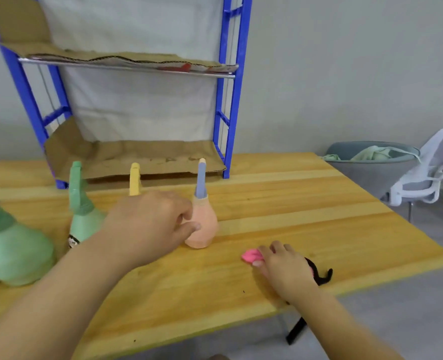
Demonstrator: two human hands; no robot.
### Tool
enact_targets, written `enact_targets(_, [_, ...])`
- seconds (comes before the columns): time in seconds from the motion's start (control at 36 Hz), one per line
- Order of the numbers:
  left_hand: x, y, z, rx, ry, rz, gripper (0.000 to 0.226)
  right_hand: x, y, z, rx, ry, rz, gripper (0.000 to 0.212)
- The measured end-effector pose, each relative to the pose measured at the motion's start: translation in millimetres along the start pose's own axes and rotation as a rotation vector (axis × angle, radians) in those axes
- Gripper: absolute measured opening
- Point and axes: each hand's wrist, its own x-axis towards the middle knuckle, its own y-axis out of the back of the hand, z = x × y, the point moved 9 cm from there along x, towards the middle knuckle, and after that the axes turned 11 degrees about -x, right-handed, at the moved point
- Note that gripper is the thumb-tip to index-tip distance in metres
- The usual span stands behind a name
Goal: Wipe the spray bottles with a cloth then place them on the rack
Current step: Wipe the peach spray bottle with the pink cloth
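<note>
Left hand: my left hand [150, 222] is nearest. My thumb lies on the belly of the peach plastic spray bottle with a blue nozzle [204, 229], and my fingers curl in at its neck.
Right hand: my right hand [285, 268] presses down on the crumpled pink cloth [250, 255], with my fingertips bent over it.
Peach bottle: it stands upright on the pale wooden table [293, 203], in front of the rack.
Container: the grey round tub [366, 175] stands beyond the table's right edge, with a pale green fabric [371, 154] inside.
Bottles counted: four.
- Two green pear-shaped bottles [17, 255] [85, 224].
- One yellow bottle [134, 179], with only its nozzle showing above my hand.
- The peach one.
Rack: one blue metal rack [232, 100], two cardboard-lined shelves in view.
Chair: one white mesh chair [436, 165] beside the tub.
</note>
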Motion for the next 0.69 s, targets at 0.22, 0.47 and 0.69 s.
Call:
enact_targets(0.22, [-24, -39, -29, -0.035, 0.113, -0.075, 0.029, 9, 14, -1, 0.370, -0.109, 0.066, 0.042])
enact_targets(0.47, [-14, -78, -46, -0.154, 0.159, -0.091, 0.021, 19, 60, 2, 0.529, -0.050, 0.406, 0.047])
enact_targets(0.69, [19, -89, -54, -0.436, 0.158, 0.132, 0.033, 28, 83, 24, 0.794, -0.116, 0.528, 0.034])
